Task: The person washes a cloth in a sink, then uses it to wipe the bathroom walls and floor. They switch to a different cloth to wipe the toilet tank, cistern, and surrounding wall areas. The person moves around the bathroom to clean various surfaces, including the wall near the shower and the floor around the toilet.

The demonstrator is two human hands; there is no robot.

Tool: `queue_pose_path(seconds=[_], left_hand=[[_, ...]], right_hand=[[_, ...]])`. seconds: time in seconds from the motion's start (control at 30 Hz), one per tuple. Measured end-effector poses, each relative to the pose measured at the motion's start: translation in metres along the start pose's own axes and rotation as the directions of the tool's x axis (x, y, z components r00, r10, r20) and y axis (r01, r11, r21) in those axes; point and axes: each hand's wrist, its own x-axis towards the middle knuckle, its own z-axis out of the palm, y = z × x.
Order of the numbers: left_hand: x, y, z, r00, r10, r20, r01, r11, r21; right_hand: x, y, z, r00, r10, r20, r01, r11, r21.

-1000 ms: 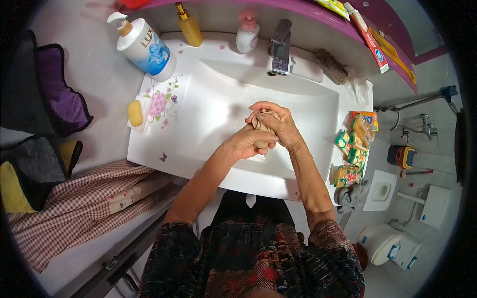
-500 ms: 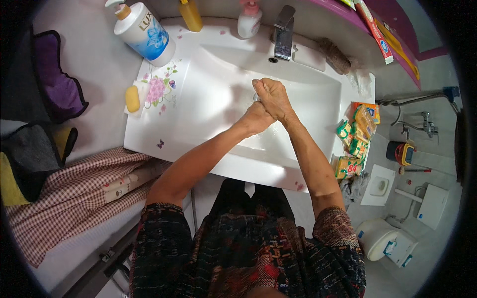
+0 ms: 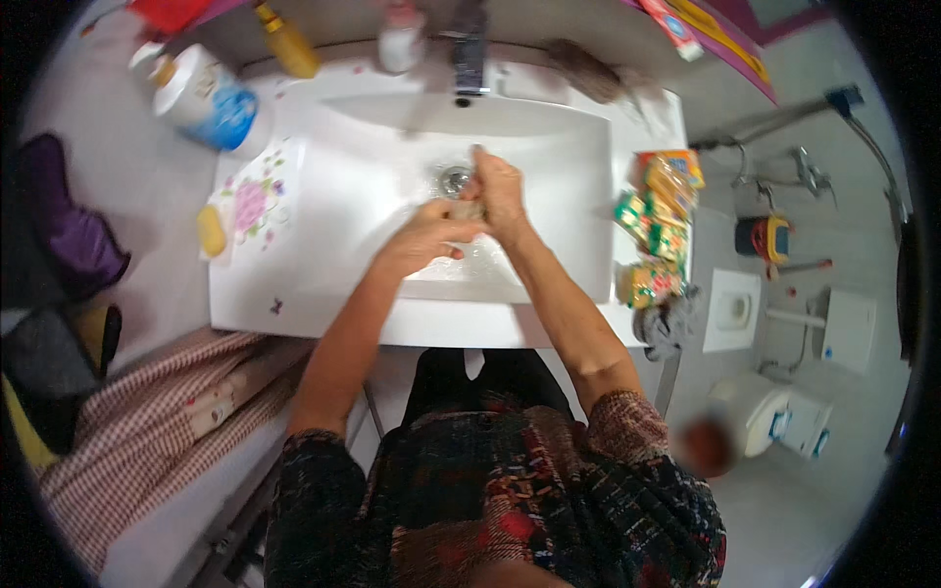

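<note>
Both of my hands are over the white washbasin [image 3: 559, 216], close together above its wet bottom. A small greyish-beige lump [image 3: 467, 210] shows between them, too blurred to name. My left hand [image 3: 420, 241] is bent around the lump's left side, its fingertips reaching toward my right hand. Closed like a fist, my right hand [image 3: 500, 192] meets the lump's right end, and its thumb points toward the tap. Just beyond the hands lies the round metal drain [image 3: 454, 179]. The tap [image 3: 470, 59] stands at the back rim.
A white-and-blue pump bottle [image 3: 211, 103], a yellow bottle [image 3: 287, 44] and a pink-topped dispenser [image 3: 400, 39] line the back left. Yellow soap [image 3: 211, 231] sits on the left ledge, packaged sponges [image 3: 667, 211] on the right. A brown brush-like thing [image 3: 585, 71] lies behind.
My hands, clasped tightly before, have come slightly apart, showing the lump and the drain. The whole view has shifted, so the basin appears further left.
</note>
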Motion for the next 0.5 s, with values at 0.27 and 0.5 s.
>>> queue_pose_path(seconds=[0.27, 0.5], left_hand=[[-0.036, 0.005, 0.001, 0.942, -0.053, 0.331, 0.150, 0.949, -0.275], [-0.040, 0.028, 0.022, 0.957, -0.219, 0.192, 0.234, 0.971, -0.056]], right_hand=[[-0.056, -0.044, 0.031, 0.879, -0.154, 0.451, 0.290, 0.924, -0.250], [-0.047, -0.047, 0.031, 0.828, -0.336, 0.448, 0.545, 0.670, -0.504]])
